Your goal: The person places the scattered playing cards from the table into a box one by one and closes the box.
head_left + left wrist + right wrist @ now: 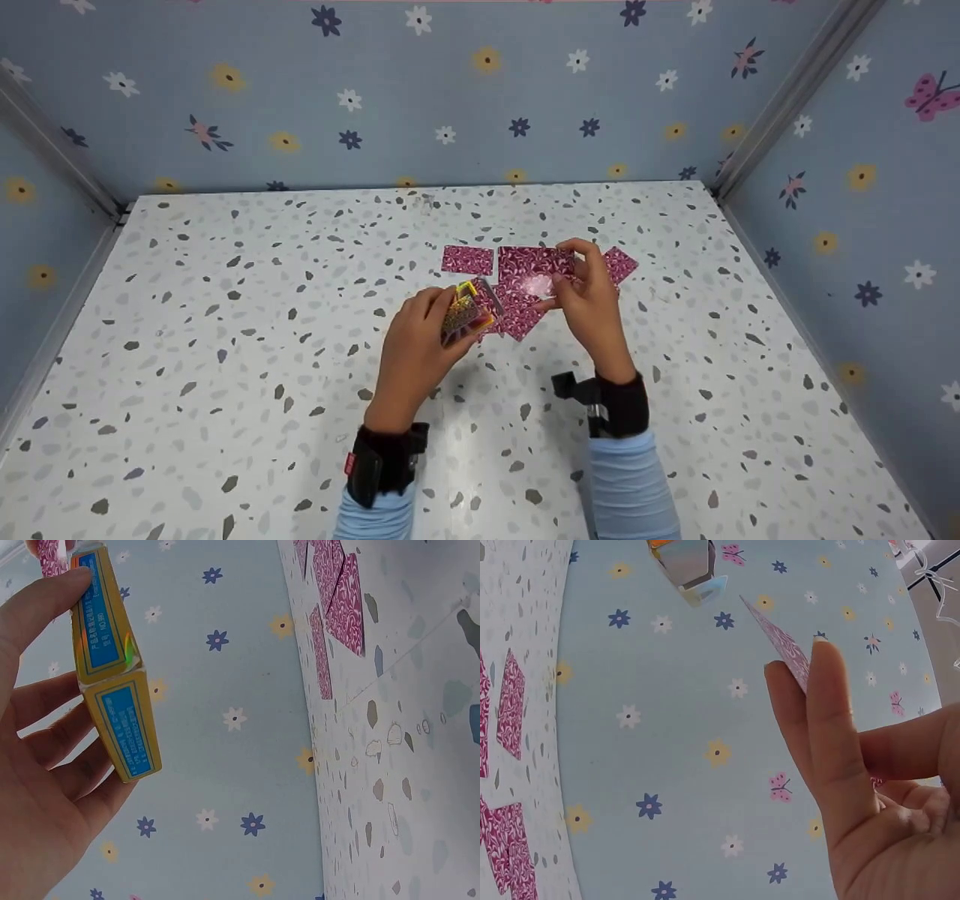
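Observation:
A small yellow card box (pixel 466 313) with blue printed labels is in my left hand (pixel 418 341), thumb on one side and fingers on the other. In the left wrist view the box (pixel 120 724) shows its narrow sides. My right hand (pixel 592 311) pinches a playing card (pixel 531 262) with a pink and white swirl back, held above the table. Seen edge-on in the right wrist view, the card (pixel 784 645) sits between the fingers. Under and around the hands lie several cards of the same pattern, including one at the left (pixel 467 259) and one at the right (pixel 621 262).
The white speckled table (pixel 247 360) has loose overlapping cards (pixel 519 316) near its middle. Blue flowered panels (pixel 420 90) stand along the back and both sides. A black strap (pixel 622 405) is round each wrist.

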`<move>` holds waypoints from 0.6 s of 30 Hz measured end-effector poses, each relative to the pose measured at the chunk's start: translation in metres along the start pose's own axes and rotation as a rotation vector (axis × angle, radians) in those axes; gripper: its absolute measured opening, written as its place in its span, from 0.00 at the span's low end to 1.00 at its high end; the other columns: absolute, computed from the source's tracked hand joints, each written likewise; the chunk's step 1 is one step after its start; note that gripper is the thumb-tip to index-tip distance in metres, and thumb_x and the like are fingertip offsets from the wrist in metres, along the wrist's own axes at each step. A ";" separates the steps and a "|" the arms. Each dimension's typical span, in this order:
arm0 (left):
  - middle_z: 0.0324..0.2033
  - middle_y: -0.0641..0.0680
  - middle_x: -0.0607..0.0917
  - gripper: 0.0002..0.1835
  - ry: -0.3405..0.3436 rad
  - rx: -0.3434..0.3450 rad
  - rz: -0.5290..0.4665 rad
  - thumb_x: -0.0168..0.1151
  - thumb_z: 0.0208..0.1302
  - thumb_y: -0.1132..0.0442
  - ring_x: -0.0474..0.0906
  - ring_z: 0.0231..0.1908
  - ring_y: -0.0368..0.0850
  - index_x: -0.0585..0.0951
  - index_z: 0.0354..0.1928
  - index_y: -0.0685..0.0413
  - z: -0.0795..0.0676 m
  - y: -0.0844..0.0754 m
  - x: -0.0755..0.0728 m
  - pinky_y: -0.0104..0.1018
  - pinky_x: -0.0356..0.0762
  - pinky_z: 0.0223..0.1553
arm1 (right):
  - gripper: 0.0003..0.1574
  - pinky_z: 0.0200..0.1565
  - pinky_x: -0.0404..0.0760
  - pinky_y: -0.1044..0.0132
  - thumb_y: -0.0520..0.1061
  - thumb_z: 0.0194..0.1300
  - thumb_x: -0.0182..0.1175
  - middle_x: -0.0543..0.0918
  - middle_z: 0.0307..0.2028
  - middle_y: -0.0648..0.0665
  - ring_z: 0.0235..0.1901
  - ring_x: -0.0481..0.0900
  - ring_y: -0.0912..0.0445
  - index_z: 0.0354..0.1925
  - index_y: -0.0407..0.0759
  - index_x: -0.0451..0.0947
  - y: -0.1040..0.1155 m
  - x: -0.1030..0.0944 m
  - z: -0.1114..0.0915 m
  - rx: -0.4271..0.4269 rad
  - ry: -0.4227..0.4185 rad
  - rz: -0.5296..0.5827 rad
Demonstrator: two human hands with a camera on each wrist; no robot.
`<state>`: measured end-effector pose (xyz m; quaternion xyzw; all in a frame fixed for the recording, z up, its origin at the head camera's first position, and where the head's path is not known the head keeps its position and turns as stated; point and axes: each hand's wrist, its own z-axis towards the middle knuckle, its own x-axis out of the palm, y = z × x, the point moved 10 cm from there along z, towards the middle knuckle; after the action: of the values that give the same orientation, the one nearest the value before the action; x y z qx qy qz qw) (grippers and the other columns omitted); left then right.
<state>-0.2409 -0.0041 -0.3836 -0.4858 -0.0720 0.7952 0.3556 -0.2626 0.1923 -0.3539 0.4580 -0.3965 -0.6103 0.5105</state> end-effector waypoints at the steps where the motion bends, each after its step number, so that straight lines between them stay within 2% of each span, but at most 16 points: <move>1: 0.49 0.57 0.78 0.34 -0.001 0.001 -0.001 0.70 0.49 0.48 0.75 0.50 0.53 0.75 0.56 0.59 0.000 0.000 0.000 0.44 0.74 0.52 | 0.23 0.32 0.83 0.52 0.26 0.65 0.44 0.65 0.26 0.44 0.14 0.67 0.60 0.58 0.35 0.59 0.000 0.001 0.000 0.008 0.007 -0.002; 4: 0.49 0.57 0.78 0.33 -0.003 0.004 0.002 0.71 0.49 0.49 0.75 0.50 0.52 0.75 0.56 0.58 0.000 0.000 0.000 0.44 0.74 0.51 | 0.24 0.35 0.83 0.52 0.25 0.64 0.44 0.73 0.39 0.40 0.14 0.67 0.61 0.58 0.34 0.59 -0.001 0.006 -0.001 0.026 0.036 -0.004; 5: 0.49 0.57 0.78 0.33 -0.004 0.005 0.002 0.71 0.50 0.49 0.75 0.49 0.52 0.75 0.56 0.58 0.000 0.000 0.000 0.44 0.74 0.51 | 0.24 0.35 0.83 0.52 0.25 0.64 0.44 0.73 0.45 0.38 0.13 0.66 0.61 0.58 0.34 0.59 -0.002 0.007 -0.001 0.029 0.048 -0.005; 7: 0.48 0.57 0.78 0.32 -0.006 0.009 0.003 0.70 0.50 0.49 0.75 0.49 0.52 0.76 0.56 0.58 0.000 -0.001 0.000 0.44 0.75 0.50 | 0.24 0.36 0.83 0.52 0.25 0.64 0.44 0.72 0.49 0.38 0.13 0.65 0.61 0.58 0.34 0.59 -0.003 0.011 -0.001 0.023 0.069 -0.030; 9: 0.48 0.57 0.78 0.32 -0.009 0.010 0.002 0.71 0.50 0.50 0.76 0.48 0.52 0.76 0.56 0.57 0.000 -0.002 0.000 0.44 0.75 0.50 | 0.24 0.36 0.84 0.55 0.26 0.65 0.45 0.72 0.44 0.41 0.13 0.64 0.62 0.58 0.35 0.60 -0.002 0.014 -0.002 0.008 0.084 -0.073; 12: 0.48 0.57 0.78 0.33 -0.010 0.010 0.002 0.72 0.49 0.51 0.76 0.47 0.52 0.76 0.56 0.58 0.000 -0.002 -0.001 0.44 0.75 0.49 | 0.23 0.35 0.84 0.61 0.26 0.64 0.46 0.65 0.29 0.45 0.14 0.66 0.60 0.57 0.37 0.62 0.001 0.017 -0.003 -0.039 0.091 -0.152; 18: 0.48 0.56 0.77 0.33 0.022 -0.012 0.005 0.72 0.48 0.51 0.74 0.47 0.51 0.76 0.56 0.58 -0.001 -0.001 0.002 0.42 0.77 0.45 | 0.24 0.32 0.83 0.68 0.27 0.64 0.47 0.63 0.20 0.48 0.14 0.73 0.59 0.57 0.42 0.66 0.006 0.019 -0.006 -0.086 0.080 -0.280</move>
<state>-0.2405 -0.0022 -0.3849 -0.4969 -0.0719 0.7902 0.3515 -0.2564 0.1725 -0.3528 0.5105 -0.2817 -0.6731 0.4549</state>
